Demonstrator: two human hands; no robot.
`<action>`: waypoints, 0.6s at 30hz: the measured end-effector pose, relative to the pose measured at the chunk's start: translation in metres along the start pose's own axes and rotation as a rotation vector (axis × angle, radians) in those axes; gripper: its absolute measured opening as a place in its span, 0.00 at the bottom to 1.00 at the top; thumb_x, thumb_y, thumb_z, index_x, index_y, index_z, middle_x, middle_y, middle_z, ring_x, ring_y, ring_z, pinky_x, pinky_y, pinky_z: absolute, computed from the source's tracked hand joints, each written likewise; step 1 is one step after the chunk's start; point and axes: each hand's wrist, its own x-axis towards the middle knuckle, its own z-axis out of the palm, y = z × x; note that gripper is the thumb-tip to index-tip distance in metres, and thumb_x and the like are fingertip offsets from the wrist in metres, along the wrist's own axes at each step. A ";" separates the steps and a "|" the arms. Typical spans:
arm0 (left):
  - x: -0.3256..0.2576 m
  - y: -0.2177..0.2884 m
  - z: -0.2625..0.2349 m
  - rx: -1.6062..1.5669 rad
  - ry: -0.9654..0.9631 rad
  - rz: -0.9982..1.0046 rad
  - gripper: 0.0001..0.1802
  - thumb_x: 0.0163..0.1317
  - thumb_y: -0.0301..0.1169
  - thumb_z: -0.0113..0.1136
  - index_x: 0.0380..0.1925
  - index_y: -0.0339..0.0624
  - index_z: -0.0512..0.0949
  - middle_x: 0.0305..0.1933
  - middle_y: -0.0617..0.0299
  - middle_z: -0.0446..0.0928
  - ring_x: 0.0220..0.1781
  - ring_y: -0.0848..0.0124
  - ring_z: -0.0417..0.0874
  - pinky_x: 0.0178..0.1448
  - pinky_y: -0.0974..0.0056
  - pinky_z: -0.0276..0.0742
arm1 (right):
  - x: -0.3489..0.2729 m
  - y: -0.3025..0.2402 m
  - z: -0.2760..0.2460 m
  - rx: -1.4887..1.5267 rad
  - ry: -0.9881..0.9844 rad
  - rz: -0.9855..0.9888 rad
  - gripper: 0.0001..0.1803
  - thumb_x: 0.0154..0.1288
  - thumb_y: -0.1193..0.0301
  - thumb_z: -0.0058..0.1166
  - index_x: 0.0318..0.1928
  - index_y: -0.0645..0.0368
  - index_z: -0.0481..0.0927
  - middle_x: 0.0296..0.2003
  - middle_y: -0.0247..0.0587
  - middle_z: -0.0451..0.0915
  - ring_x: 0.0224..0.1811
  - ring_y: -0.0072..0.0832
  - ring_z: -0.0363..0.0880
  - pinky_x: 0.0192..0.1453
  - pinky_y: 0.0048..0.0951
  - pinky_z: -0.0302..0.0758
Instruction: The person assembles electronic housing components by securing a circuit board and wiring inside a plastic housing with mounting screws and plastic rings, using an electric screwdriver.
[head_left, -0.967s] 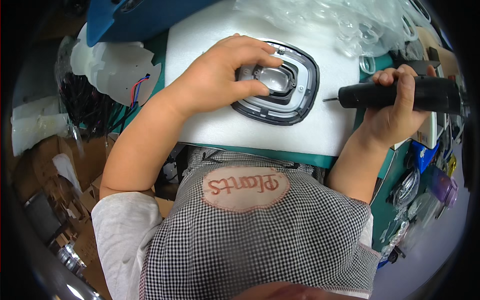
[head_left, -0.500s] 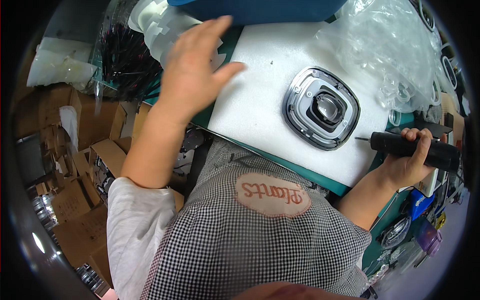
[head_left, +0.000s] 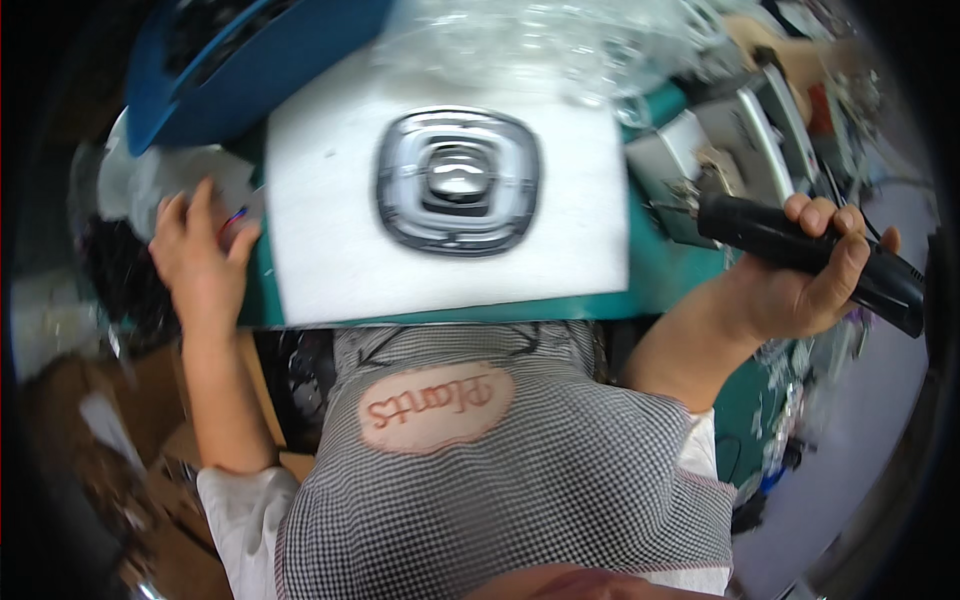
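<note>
Black electric screwdriver [head_left: 810, 258] clamped in right hand [head_left: 800, 285], off the table's right edge. Left hand [head_left: 200, 258], fingers spread, at the white foam pad's [head_left: 330, 260] left edge. Farther: chrome housing [head_left: 458, 182] on pad, blue bin [head_left: 250, 60] behind.

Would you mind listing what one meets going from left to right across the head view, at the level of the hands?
Left hand at the bench's left edge → white foam sheet → rounded chrome and dark housing lying on the sheet → green bench top → black electric screwdriver → right hand gripping it.
</note>
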 end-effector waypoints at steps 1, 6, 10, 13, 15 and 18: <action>-0.001 -0.004 0.001 -0.047 0.002 -0.015 0.39 0.45 0.36 0.76 0.61 0.51 0.73 0.62 0.46 0.69 0.65 0.50 0.69 0.68 0.50 0.62 | 0.005 -0.004 -0.006 -0.048 0.032 -0.051 0.27 0.66 0.70 0.57 0.63 0.51 0.64 0.35 0.44 0.79 0.27 0.30 0.79 0.32 0.34 0.82; 0.006 -0.003 0.000 0.080 -0.132 -0.028 0.46 0.42 0.46 0.77 0.64 0.54 0.69 0.63 0.46 0.68 0.67 0.49 0.67 0.70 0.45 0.59 | 0.014 -0.017 -0.021 -0.206 0.126 -0.250 0.29 0.65 0.69 0.60 0.62 0.51 0.62 0.31 0.43 0.80 0.25 0.28 0.80 0.30 0.33 0.84; 0.005 -0.003 0.006 0.091 -0.116 -0.064 0.50 0.42 0.48 0.77 0.67 0.56 0.65 0.65 0.46 0.66 0.70 0.49 0.63 0.72 0.40 0.54 | 0.016 -0.011 -0.026 -0.323 0.069 -0.312 0.33 0.65 0.64 0.62 0.64 0.51 0.58 0.31 0.43 0.79 0.22 0.28 0.80 0.27 0.32 0.83; 0.005 0.013 -0.004 0.091 -0.130 -0.098 0.52 0.41 0.48 0.78 0.68 0.57 0.64 0.64 0.46 0.65 0.69 0.48 0.65 0.70 0.43 0.60 | 0.012 -0.007 -0.027 -0.376 0.026 -0.339 0.33 0.65 0.56 0.61 0.63 0.49 0.59 0.31 0.43 0.78 0.22 0.29 0.80 0.27 0.33 0.83; 0.006 0.015 -0.009 0.062 -0.143 -0.127 0.52 0.41 0.48 0.78 0.68 0.57 0.63 0.64 0.45 0.65 0.68 0.47 0.66 0.69 0.45 0.62 | 0.011 -0.005 -0.026 -0.386 0.008 -0.346 0.33 0.64 0.50 0.61 0.62 0.46 0.62 0.31 0.43 0.78 0.22 0.29 0.79 0.28 0.34 0.83; 0.005 0.013 -0.009 0.093 -0.178 -0.120 0.53 0.40 0.47 0.79 0.68 0.55 0.64 0.63 0.44 0.65 0.67 0.46 0.67 0.67 0.48 0.66 | 0.010 -0.001 -0.025 -0.408 -0.025 -0.357 0.35 0.64 0.45 0.57 0.63 0.46 0.61 0.31 0.43 0.78 0.22 0.30 0.79 0.27 0.34 0.83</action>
